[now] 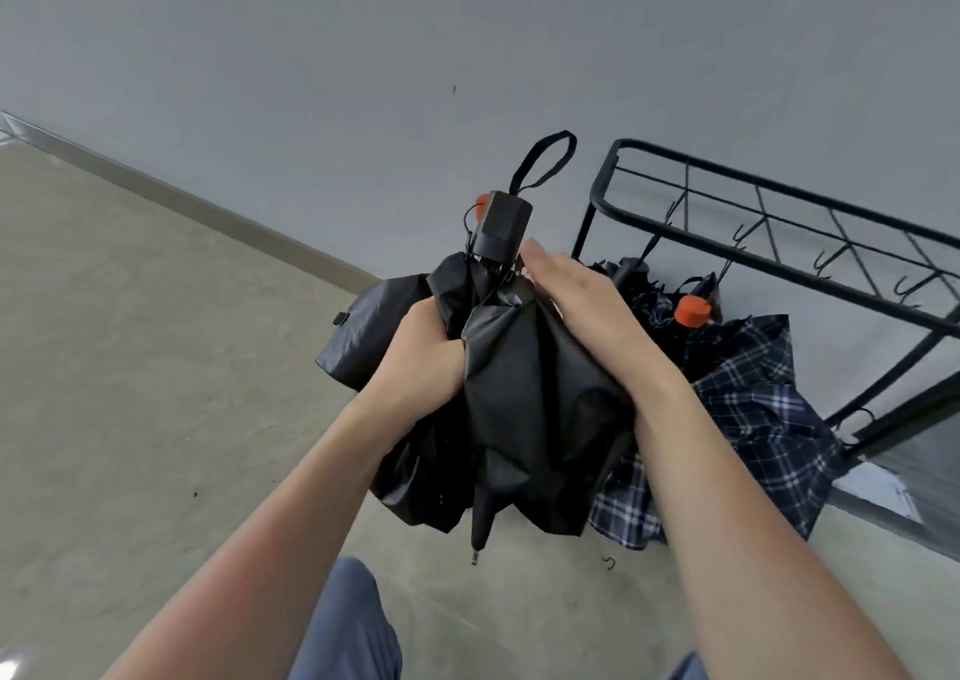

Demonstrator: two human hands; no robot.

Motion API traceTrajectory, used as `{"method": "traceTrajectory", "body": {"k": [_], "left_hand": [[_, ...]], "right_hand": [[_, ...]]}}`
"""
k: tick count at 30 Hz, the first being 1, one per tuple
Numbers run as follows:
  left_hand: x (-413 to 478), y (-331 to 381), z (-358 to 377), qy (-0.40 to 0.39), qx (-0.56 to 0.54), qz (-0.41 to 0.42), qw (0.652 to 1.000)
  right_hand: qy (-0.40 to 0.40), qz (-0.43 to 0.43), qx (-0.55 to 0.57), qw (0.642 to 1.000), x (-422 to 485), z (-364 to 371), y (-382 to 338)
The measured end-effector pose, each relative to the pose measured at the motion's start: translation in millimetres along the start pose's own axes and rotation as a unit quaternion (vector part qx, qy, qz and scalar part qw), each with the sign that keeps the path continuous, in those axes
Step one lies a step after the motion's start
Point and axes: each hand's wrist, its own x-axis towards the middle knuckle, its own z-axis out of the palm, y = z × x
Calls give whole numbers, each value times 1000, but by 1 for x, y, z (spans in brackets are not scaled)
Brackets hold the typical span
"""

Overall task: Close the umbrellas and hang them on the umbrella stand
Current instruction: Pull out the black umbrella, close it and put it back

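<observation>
Before the wall, mid-air: black umbrella (pixel 524 393), collapsed, handle up.
Left hand (pixel 421 354): clenched on its canopy.
Right hand (pixel 582 300): flat, pressing fabric.
Umbrella stand (pixel 779 243): right, plaid umbrella (pixel 748 419) beneath.

Even soft light, slight blur, wide-angle warp.
</observation>
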Motion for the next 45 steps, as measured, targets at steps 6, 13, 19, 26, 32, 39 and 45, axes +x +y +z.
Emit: {"method": "traceTrajectory", "body": {"k": [6,13,19,26,32,39,45], "left_hand": [[4,56,33,-89,-84,52,991],[-14,78,130,-174,-199,-6,964],[-41,65,218,-231,-236,-96,939],[-66,41,300,-319,-259,-183,893],[-48,-3,342,-329,-181,-247,893],[1,-53,359,-284,-30,-250,925],[47,-72,367,-158,-246,-378,878]], "right_hand": [[93,-84,103,987,-15,-46,-58],[183,-89,86,975,-63,-118,-48],[266,-32,2,964,-107,-176,2],[319,18,-47,947,-147,-222,67],[351,68,-58,932,-137,-233,123],[338,104,-29,935,-91,-230,161],[342,77,-1,937,-40,-228,169]]}}
